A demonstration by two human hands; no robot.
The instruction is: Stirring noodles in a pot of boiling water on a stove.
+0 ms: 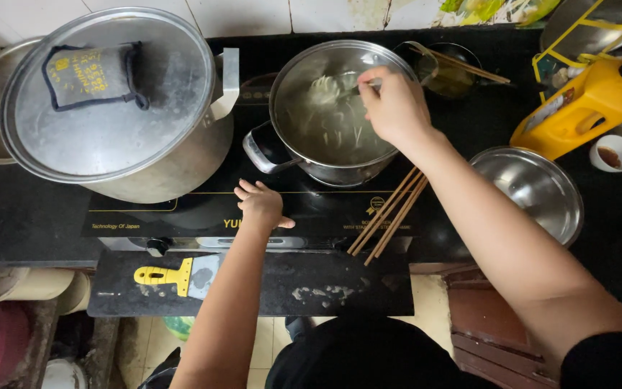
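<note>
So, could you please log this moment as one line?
right hand: stirring noodle pot | left hand: resting on cooktop | chopsticks: beside pot

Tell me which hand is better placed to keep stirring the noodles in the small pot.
Right. The right hand is over the small pot, gripping a utensil dipped among the noodles. The left hand rests flat on the cooktop, empty.

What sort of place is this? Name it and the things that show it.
Likely a home kitchen: a black induction cooktop, a steel pot of noodles under the right hand, and a yellow plastic oil jug.
</note>
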